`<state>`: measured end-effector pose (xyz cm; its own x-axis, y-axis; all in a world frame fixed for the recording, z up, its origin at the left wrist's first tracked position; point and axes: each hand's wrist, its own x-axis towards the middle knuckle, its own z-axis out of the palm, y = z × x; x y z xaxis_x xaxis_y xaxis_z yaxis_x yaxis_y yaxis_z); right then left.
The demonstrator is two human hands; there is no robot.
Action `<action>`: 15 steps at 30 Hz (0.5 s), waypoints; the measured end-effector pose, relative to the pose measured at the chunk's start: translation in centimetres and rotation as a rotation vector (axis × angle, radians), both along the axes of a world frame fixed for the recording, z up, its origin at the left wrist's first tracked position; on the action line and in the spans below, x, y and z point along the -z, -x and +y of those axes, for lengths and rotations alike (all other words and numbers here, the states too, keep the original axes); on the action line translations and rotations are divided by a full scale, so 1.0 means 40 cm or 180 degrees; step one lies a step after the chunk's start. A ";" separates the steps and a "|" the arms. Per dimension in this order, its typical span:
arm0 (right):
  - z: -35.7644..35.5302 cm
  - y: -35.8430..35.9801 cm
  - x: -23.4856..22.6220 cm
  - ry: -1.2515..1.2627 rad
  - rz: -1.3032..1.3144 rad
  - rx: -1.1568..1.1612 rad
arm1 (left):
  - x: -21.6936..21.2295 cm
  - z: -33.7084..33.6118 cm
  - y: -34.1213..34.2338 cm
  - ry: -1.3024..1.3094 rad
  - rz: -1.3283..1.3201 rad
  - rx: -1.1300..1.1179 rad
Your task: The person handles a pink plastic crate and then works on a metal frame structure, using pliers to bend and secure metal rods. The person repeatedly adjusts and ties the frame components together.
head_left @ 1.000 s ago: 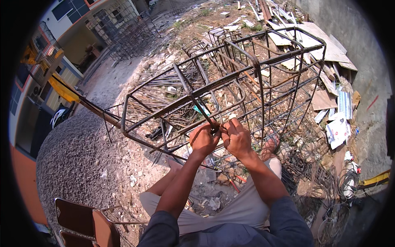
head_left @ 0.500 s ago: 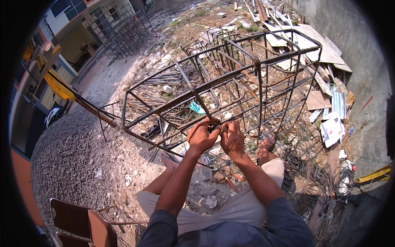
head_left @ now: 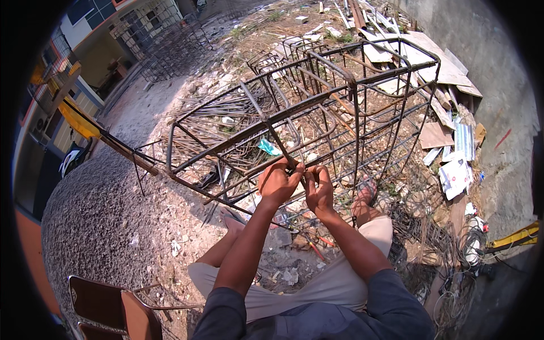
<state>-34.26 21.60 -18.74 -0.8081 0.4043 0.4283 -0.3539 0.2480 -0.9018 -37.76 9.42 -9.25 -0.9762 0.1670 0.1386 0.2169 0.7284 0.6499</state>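
A long cage of steel reinforcing bars (head_left: pixel 309 107) spans the space in front of me, with square-bent stirrups around its lengthwise bars. Both my hands meet at a joint where a stirrup's slanting leg comes down to a lower bar. My left hand (head_left: pixel 275 184) is closed, its thumb and fingers pinched against that joint. Close beside it on the right, my right hand (head_left: pixel 319 194) has curled fingers with the tips pressed together. Whatever small piece they pinch is hidden by the fingers. A tool with red handles (head_left: pixel 315 249) lies on the ground below my hands.
A gravel heap (head_left: pixel 102 215) rises at left, behind a brown chair (head_left: pixel 102 303). Loose bars (head_left: pixel 215 119) lie beyond the cage. Boards and scrap (head_left: pixel 436 136) line the concrete wall (head_left: pixel 504 113) at right. Tangled wire (head_left: pixel 425 238) lies near my foot (head_left: pixel 364 195).
My right hand has turned slightly and moved a little down, away from the left. The left hand stays at the same joint. The view has shifted slightly.
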 end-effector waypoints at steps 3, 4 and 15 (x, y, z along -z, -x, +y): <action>0.036 0.012 0.055 0.0382 -0.0440 -0.0543 | -0.002 0.007 0.009 -0.0007 0.0007 0.0105; 0.042 0.011 0.053 0.0465 -0.0657 -0.0791 | -0.001 0.006 0.010 -0.0019 -0.0004 0.0114; 0.092 0.006 0.041 -0.0131 -0.1181 -0.1324 | 0.018 -0.002 0.007 0.0033 0.0130 0.0115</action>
